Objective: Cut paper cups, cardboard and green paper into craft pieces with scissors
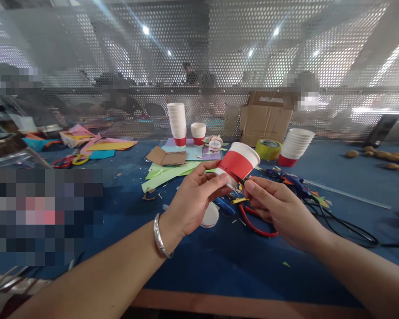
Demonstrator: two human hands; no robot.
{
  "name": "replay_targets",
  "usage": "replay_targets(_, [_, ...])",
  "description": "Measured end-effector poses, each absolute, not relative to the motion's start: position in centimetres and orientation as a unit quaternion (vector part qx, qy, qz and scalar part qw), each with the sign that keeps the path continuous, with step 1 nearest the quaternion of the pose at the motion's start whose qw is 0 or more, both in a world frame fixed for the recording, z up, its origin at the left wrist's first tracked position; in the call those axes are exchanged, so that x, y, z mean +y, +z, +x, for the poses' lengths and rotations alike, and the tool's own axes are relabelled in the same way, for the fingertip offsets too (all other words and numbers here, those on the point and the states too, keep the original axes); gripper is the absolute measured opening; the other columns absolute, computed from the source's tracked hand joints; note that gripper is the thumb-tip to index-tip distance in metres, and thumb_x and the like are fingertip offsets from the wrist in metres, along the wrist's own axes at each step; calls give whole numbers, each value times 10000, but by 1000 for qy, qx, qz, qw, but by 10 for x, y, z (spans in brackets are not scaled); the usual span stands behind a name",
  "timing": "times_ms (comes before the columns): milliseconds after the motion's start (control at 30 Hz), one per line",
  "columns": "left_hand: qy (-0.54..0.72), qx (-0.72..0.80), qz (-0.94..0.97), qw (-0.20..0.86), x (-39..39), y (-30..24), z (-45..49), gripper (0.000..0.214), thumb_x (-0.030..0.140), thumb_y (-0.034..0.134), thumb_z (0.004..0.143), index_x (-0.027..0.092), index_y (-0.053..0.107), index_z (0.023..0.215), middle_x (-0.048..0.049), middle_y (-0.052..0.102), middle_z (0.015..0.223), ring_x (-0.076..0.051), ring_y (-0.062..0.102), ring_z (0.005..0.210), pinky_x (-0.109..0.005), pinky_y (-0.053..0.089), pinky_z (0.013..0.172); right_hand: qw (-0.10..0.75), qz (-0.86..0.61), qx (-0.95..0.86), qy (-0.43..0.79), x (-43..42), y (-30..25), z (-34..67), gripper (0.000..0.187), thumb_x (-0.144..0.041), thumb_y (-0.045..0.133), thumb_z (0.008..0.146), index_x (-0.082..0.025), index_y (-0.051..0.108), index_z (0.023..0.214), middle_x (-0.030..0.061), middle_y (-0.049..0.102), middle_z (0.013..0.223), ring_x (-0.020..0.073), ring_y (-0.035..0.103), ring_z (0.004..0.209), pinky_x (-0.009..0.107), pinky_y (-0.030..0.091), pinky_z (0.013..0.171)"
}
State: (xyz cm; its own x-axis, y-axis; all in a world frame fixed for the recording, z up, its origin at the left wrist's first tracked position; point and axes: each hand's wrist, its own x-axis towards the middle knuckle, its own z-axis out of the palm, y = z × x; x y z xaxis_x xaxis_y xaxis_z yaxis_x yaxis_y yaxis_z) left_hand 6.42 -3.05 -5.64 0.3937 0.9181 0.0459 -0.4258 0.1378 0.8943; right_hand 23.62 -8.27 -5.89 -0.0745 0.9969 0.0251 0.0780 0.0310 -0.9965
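My left hand (194,195) grips a red-and-white paper cup (239,163) by its base, holding it tilted with its mouth up and to the right, above the blue table (219,261). My right hand (279,208) is closed on red-handled scissors (256,221), whose dark blades touch the cup's base. A silver bangle (160,237) sits on my left wrist. A small white round piece (210,215) lies on the table under my left hand.
At the back stand stacks of paper cups (177,124), (295,146), a lone cup (198,134), a yellow tape roll (267,149) and a cardboard box (266,117). Coloured paper sheets (173,170) and more scissors (68,160) lie left. Black cables (339,221) run to the right. A perforated screen stands behind.
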Motion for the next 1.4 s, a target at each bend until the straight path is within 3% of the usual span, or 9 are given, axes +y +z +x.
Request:
replay_targets(167, [487,267,467,688,-32,-57,64,352,237,795,798,198,663,1122,-48,709,986,-197,675,969,-372,549,897,475,-502,-557,461,-84,-63,237,428,-581,591,925,-197,508,753,-64,315,628,78,232,535,200,159,424])
replay_targets(500, [480,286,439,704,-30,-60,67,353,260,785,817,181,666,1140,-77,719,1080,-163,676,929,-335,551,888,493,-473,-510,522,-81,-61,236,422,-582,632,899,-181,568,784,-90,254,592,64,158,505,190,117,403])
replay_targets(667, [506,294,513,628,-33,-61,67,371,324,789,814,184,673,1139,-58,708,1025,-164,663,912,-357,549,894,497,-479,-505,519,-81,-61,236,423,-582,652,881,-186,554,770,-82,280,604,68,169,510,197,123,403])
replay_targets(800, [515,296,540,596,-33,-64,66,397,352,785,815,190,664,1157,-50,701,978,-169,668,884,-365,552,879,490,-503,-535,470,-84,-64,236,423,-593,606,906,-196,544,774,-55,340,638,83,243,536,203,198,433])
replay_targets(1100, [515,307,649,468,-29,-53,56,483,319,754,850,204,618,1298,-103,711,1193,-218,685,998,-349,555,873,481,-525,-573,406,-85,-66,236,423,-591,562,933,-209,508,758,-25,385,697,104,321,584,213,281,475])
replay_targets(1400, [519,293,614,517,-35,-66,67,659,347,818,785,229,465,1329,-118,670,1199,-230,678,992,-368,564,844,525,-463,-521,489,-87,-59,233,406,-559,630,910,-193,546,757,-81,257,598,73,162,509,213,118,412])
